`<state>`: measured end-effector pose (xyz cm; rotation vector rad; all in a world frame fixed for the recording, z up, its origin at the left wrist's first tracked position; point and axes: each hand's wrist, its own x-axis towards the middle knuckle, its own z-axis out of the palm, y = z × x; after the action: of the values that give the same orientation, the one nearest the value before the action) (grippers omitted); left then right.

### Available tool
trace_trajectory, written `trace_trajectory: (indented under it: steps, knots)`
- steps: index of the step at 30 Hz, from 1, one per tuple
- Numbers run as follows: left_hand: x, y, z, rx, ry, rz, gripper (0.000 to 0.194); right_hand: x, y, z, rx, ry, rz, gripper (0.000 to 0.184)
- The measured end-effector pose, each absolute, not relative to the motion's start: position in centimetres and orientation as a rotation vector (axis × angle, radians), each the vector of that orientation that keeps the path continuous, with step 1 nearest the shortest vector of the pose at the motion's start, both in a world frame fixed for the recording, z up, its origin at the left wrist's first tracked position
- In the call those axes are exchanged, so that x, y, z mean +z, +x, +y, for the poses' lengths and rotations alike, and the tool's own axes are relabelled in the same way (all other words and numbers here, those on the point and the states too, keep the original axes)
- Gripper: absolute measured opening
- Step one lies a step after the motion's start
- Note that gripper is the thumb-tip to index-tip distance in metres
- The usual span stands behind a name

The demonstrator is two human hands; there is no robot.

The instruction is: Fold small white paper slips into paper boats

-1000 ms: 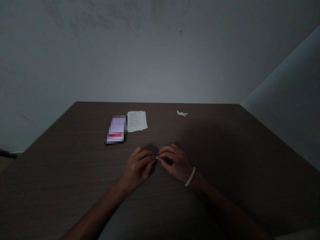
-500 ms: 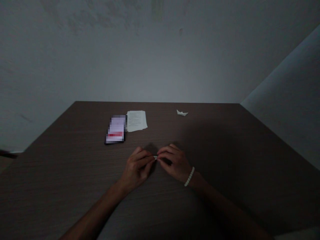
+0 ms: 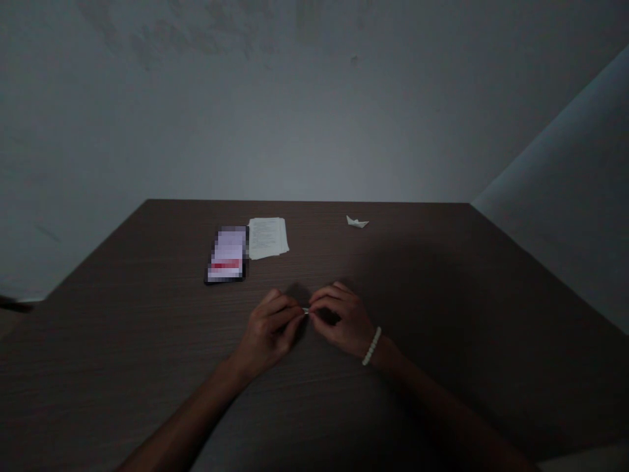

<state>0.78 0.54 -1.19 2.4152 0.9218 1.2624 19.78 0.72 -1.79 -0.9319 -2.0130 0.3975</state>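
Between my two hands is a small folded piece of white paper, mostly covered by the fingers. My left hand pinches its left end between thumb and fingers. The right end is in the pinch of my right hand, which has a pale beaded bracelet at the wrist. Both hands are low over the brown table, with fingertips almost touching. How the paper is folded cannot be made out.
A folded paper boat sits toward the back of the dark wooden table. Left of it lies a stack of printed paper sheets, touching a phone with a blurred lit screen. A grey wall rises behind the table.
Hardly anything differs. Both hands keep their pinch on the paper in the same place, and slightly less white shows between the fingertips.
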Motion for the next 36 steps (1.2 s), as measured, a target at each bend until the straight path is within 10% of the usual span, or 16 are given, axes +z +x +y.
trace_trajectory:
  steps: [36]
  knots:
    - [-0.86,0.64,0.58,1.202,2.426,0.947,0.005,-1.86,19.66,0.52,0.291,-0.946,-2.02,0.007]
